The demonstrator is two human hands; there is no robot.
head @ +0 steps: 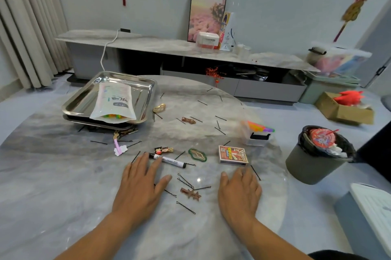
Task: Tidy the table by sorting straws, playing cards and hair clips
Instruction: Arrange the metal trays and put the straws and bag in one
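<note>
Hair clips lie scattered across the round marble table (63, 175). Thin black bobby pins (185, 207) are spread over most of the surface. A brown star-shaped clip (191, 194) sits between the two hands. A green outline clip (197, 155) lies near the middle, a cartoon-figure clip (163, 150) just left of it, and a pink clip (118, 148) further left. A gold clip (159, 108) and a brown clip (188, 120) lie further back.

Playing cards are in a red box (232, 155), flat on the table, just beyond the right hand (239, 193).

Straws appear in two places. A white pouch (115, 103) with coloured straws at its open end rests in the upper of two stacked steel trays (84, 98) at the left rear. A bundle of coloured straws (261, 127) lies on a small clear box (257, 138) at the right.

Left hand (140, 185): palm down, fingers spread flat on the table, holding nothing. Its fingertips touch a black-and-white marker (168, 160).

Right hand: palm down, fingers extended, flat on the table, holding nothing.

A dark waste bin (313, 164) with a liner stands off the table to the right.
</note>
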